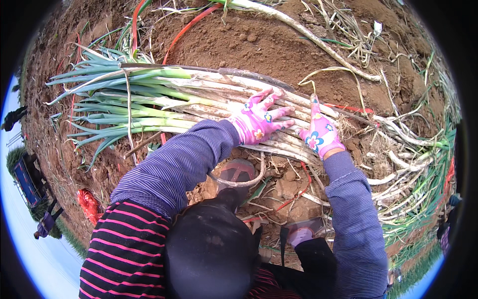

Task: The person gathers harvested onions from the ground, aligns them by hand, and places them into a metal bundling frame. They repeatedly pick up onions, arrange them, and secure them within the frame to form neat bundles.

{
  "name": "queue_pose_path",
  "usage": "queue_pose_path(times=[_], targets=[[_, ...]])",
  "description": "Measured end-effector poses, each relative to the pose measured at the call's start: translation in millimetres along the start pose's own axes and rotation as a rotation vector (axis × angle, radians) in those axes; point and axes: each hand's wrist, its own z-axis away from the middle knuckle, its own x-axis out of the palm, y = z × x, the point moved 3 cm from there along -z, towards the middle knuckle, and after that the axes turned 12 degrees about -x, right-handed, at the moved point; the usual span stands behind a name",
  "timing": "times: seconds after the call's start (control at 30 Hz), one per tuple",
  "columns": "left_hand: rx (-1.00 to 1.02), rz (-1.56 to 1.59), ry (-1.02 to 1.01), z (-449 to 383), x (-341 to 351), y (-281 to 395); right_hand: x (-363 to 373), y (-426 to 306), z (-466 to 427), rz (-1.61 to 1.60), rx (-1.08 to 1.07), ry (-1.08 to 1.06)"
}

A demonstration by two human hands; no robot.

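Observation:
A bunch of long green onions (209,93) lies across the soil, green leaves to the left and white stalks to the right. My left hand (257,119), in a pink flower-print glove, rests on the white stalks with its fingers spread. At the root end, my right hand (319,130) in a matching glove touches the stalks, one finger pointing away from me. Part of this hand's fingers cannot be made out. A dark rod (257,76) runs along the bunch's far side. Red plastic straps (188,26) extend out from beneath the bunch.
More onions (410,187) are heaped at the right. A single long onion (298,30) lies beyond the bunch. Near my shoe (237,172) arches a bent stick (261,168). A red strap bundle (89,203) sits left. Another person (46,224) and a blue truck (28,179) are farther off.

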Motion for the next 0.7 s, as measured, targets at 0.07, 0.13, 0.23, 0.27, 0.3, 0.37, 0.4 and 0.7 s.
queue_pose_path(times=[0.07, 0.13, 0.23, 0.27, 0.3, 0.37, 0.4, 0.7], targets=[[-0.006, -0.007, -0.036, 1, 2, -1, 5, -4, -1, -0.026, 0.036, 0.039], [-0.004, 0.037, -0.024, -1, -1, -2, 10, -6, -1, -0.045, 0.06, 0.065], [0.012, 0.097, -0.032, 1, -12, -5, 15, -8, -1, -0.071, 0.076, 0.103], [-0.017, 0.126, -0.003, 3, -19, -8, 16, -9, -1, -0.077, 0.085, 0.111], [-0.067, 0.144, -0.034, 7, -25, -12, 15, -9, -1, -0.084, 0.093, 0.121], [-0.156, 0.182, 0.162, 28, -48, -18, 15, -9, -1, -0.099, 0.11, 0.135], [-0.283, 0.159, 0.2, 44, -58, -24, 15, -10, 0, -0.103, 0.118, 0.145], [-0.742, -0.061, -0.014, 101, -75, -73, 15, -12, 2, -0.086, 0.131, 0.163]])
